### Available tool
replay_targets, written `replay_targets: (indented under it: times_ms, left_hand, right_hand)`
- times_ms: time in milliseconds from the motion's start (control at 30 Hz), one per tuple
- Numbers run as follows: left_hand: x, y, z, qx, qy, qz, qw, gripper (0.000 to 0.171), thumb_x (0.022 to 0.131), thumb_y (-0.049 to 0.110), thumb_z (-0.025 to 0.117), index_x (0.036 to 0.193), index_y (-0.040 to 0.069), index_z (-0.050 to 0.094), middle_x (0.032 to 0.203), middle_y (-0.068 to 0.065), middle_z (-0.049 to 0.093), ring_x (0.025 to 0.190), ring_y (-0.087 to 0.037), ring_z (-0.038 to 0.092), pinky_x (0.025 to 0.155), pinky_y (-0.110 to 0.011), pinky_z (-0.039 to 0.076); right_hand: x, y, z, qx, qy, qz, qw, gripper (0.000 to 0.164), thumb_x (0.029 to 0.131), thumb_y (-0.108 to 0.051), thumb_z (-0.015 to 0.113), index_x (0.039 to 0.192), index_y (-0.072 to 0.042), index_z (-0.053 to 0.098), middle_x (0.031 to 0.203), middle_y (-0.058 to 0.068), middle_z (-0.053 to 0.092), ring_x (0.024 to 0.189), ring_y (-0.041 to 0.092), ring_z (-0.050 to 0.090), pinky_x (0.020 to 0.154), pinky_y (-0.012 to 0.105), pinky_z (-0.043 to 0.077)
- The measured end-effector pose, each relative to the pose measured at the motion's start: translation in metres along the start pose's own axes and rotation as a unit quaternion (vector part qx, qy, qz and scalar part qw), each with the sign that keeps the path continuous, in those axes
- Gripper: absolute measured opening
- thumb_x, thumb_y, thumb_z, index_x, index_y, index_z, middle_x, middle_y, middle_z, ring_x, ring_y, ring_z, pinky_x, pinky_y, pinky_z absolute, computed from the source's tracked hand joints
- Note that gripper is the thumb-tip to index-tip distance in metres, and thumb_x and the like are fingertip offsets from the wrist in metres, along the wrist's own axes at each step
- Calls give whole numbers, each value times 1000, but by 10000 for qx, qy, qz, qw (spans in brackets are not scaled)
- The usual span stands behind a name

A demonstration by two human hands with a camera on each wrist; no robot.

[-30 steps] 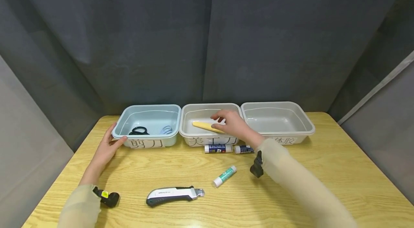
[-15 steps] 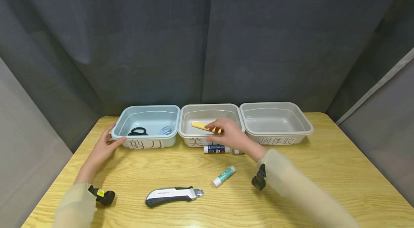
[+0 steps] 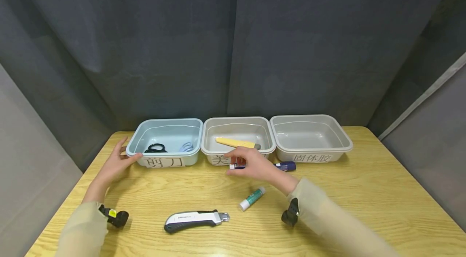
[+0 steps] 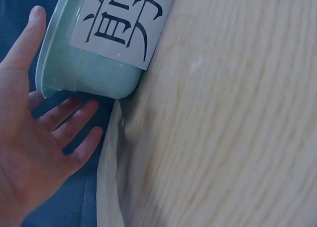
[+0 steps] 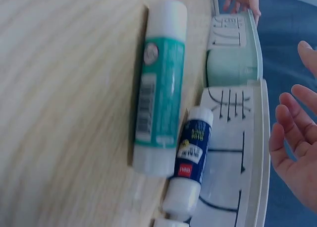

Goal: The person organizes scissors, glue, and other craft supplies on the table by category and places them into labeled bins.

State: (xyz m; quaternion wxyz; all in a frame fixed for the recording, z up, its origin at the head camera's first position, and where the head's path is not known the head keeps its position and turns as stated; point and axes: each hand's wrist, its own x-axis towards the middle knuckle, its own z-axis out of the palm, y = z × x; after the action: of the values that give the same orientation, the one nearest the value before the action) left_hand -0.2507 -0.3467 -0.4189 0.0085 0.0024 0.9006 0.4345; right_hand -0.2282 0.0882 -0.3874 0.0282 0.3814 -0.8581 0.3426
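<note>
My left hand (image 3: 115, 164) rests at the left end of a light-blue bin (image 4: 99, 73), thumb on the rim and fingers loosely spread below it. My right hand (image 3: 255, 164) hovers over a dark-blue glue stick (image 5: 193, 147) in front of the middle grey bin (image 3: 238, 118). In the right wrist view its fingers (image 5: 294, 115) are loosely bent, apart from the sticks. A yellow utility knife (image 3: 234, 142) lies inside that bin. Partly behind the hand lies a second dark-blue glue stick (image 3: 285, 166). A green glue stick (image 3: 252, 198) lies nearer.
A white-and-black utility knife (image 3: 194, 219) lies on the front of the wooden table (image 3: 153, 192). Black-handled scissors (image 3: 156, 147) and light-blue scissor handles (image 3: 187, 147) are in the blue bin. Another grey bin (image 3: 313, 151) stands at the right. A dark curtain (image 3: 233, 46) hangs behind.
My right hand has left the yellow utility knife in the middle bin and come down toward me, over the dark-blue glue stick. The left hand stays at the blue bin.
</note>
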Motion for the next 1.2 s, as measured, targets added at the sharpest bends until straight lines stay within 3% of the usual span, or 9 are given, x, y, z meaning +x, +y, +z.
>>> replay_targets:
  times_ms: [200, 433, 700, 900, 1200]
  left_hand:
    - [5, -4, 3, -71, -45, 148, 9999, 93, 85, 41, 60, 147, 10, -3, 140, -30, 26, 120, -43, 36, 96, -54, 29]
    - [10, -4, 5, -150, -70, 428, 9989, 88, 85, 34, 63, 146, 7, 5, 144, -26, 22, 128, -40, 27, 100, -56, 26]
    - [10, -1, 2, -98, -188, 296, 9993, 91, 85, 35, 62, 147, 10, 1, 147, -25, 16, 130, -40, 23, 101, -58, 24]
    - [9, 1, 1, -81, -228, 287, 9993, 91, 85, 35, 62, 147, 12, 0, 148, -24, 14, 131, -41, 21, 101, -59, 23]
    - [8, 2, 2, 40, -178, 165, 9997, 94, 84, 39, 63, 147, 12, -1, 148, -24, 12, 132, -42, 20, 101, -60, 22]
  right_hand:
    - [-4, -11, 13, -92, -201, -110, 9997, 46, 75, -39, 72, 114, -15, 63, 83, -6, 59, 70, 14, 55, 63, 20, 46]
    - [-9, -19, 25, -48, -647, -71, 9979, 48, 76, -40, 71, 115, -15, 62, 86, 0, 61, 73, 13, 55, 64, 20, 45]
    - [-9, -26, 38, 3, -1118, -171, 9936, 52, 75, -44, 70, 116, -14, 61, 87, 1, 63, 74, 14, 57, 63, 15, 41]
    - [-9, -33, 49, -222, -1483, -337, 9881, 56, 73, -45, 72, 118, -13, 60, 87, -2, 61, 71, 8, 53, 64, 12, 39]
    - [-11, -40, 65, -390, -2127, -233, 9761, 62, 70, -48, 73, 120, -15, 58, 86, -8, 56, 70, 2, 50, 62, 11, 39]
